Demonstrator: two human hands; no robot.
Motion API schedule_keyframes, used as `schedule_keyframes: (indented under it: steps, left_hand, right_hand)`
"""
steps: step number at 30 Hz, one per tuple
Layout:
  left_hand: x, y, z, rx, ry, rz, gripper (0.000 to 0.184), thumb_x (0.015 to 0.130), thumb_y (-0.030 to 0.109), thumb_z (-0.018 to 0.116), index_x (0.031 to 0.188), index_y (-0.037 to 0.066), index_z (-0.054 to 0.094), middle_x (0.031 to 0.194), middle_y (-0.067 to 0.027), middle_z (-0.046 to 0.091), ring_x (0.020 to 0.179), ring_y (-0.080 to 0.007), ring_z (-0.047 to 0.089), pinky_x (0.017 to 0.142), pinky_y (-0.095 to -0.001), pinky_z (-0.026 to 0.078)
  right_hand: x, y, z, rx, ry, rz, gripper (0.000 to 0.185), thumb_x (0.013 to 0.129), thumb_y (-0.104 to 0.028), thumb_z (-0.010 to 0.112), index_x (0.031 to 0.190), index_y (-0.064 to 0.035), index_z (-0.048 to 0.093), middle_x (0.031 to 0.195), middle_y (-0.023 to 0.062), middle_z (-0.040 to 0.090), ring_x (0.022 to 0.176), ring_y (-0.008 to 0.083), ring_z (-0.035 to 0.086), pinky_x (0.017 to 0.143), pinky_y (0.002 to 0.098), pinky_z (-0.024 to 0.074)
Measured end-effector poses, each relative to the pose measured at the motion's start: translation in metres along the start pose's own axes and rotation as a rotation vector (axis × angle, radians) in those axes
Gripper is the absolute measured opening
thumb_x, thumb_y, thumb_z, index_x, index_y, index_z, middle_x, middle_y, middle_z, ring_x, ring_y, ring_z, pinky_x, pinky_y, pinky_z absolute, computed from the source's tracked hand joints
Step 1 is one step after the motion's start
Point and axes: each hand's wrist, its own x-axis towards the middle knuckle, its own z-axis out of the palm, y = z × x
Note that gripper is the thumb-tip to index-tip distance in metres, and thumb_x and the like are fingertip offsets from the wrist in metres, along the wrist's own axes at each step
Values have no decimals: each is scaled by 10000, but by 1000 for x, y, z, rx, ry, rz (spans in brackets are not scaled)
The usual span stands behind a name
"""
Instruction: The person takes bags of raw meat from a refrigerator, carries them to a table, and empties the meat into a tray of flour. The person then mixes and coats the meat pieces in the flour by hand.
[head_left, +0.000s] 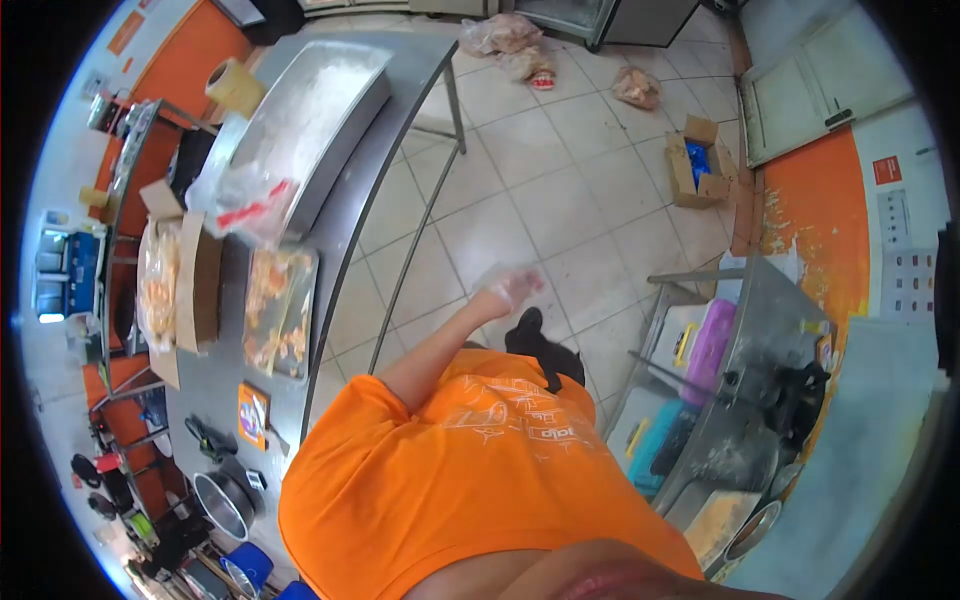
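My left hand, in a clear plastic glove, is held out in front of my orange shirt, above the tiled floor. Its fingers look loosely extended, slightly blurred, and I see nothing held in them. Just below it shows a black shoe. To the left, the metal table carries a shallow tray of food pieces and a deep metal pan with white powdery contents. A clear plastic bag with red marks hangs over the pan's near end. My right hand is out of the frame.
On the table's left are an open cardboard box, a plastic-wrap roll and a metal bowl. At right, a metal counter has purple and teal containers beside it. A carton and bags lie on the floor.
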Motion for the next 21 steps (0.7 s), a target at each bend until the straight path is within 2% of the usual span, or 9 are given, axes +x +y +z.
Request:
schedule_keyframes:
  steps: [2,5,7,9,10,13,18,19,21]
  left_hand:
    - [32,-2,-16,-681,55,118,133,904,77,541,1008,23,604,918,-73,664,838,-154,630,775,-285,519]
    - [74,2,-63,-380,146,-48,198,908,72,542,1097,16,562,996,-85,662,888,-164,632,789,-284,512]
    - [89,19,-96,-405,188,-179,222,908,76,548,1122,20,550,1021,-85,661,894,-162,634,788,-287,512]
    - [118,42,-143,-565,271,-196,241,905,83,565,1138,28,545,1019,-92,666,886,-173,642,772,-282,508]
    - [141,38,-160,-554,278,-195,241,905,83,565,1138,28,545,1019,-92,666,886,-173,642,772,-282,508]
    - [216,17,-210,-627,383,-122,267,923,143,550,1165,32,547,1021,-84,676,819,-144,628,697,-274,503]
    - [344,52,-320,-631,462,-105,303,896,76,569,1187,6,523,1012,-111,677,840,-166,651,711,-267,492]
    - [361,62,-342,-557,526,-37,303,889,68,574,1182,7,529,998,-105,674,826,-163,648,706,-261,491]
    - [398,59,-388,-431,604,65,290,874,51,584,1159,8,551,972,-89,668,802,-149,638,689,-246,489]
  right_hand:
    - [50,-46,-85,-124,46,-90,258,908,-217,497,961,-10,643,877,159,668,729,293,631,659,419,512]
    - [102,-219,-288,-696,342,-312,252,904,-206,498,969,-11,644,896,159,671,751,301,635,692,431,518]
    - [348,-201,-392,-502,545,-488,279,931,-267,476,1074,-76,621,1090,157,633,954,340,605,864,432,476]
    - [298,-351,-501,645,490,-426,356,1008,-323,416,1172,-71,606,922,69,647,814,200,595,705,356,496]
    - [261,-432,-549,573,532,-489,318,996,-296,487,1190,-74,605,839,36,627,743,136,582,619,293,476]
    - [236,-563,-600,808,475,-724,318,958,-311,590,1183,-87,614,876,27,658,681,87,577,578,234,470]
    - [351,-596,-580,483,280,-635,253,983,-257,510,973,-62,670,741,43,637,539,137,556,497,277,463]
    - [399,-567,-558,719,136,-524,209,961,-211,564,1095,-62,625,860,21,629,691,104,559,606,256,475]
    - [461,-533,-535,-369,216,-654,236,970,-179,492,1150,-55,583,986,73,619,848,165,572,722,309,493]
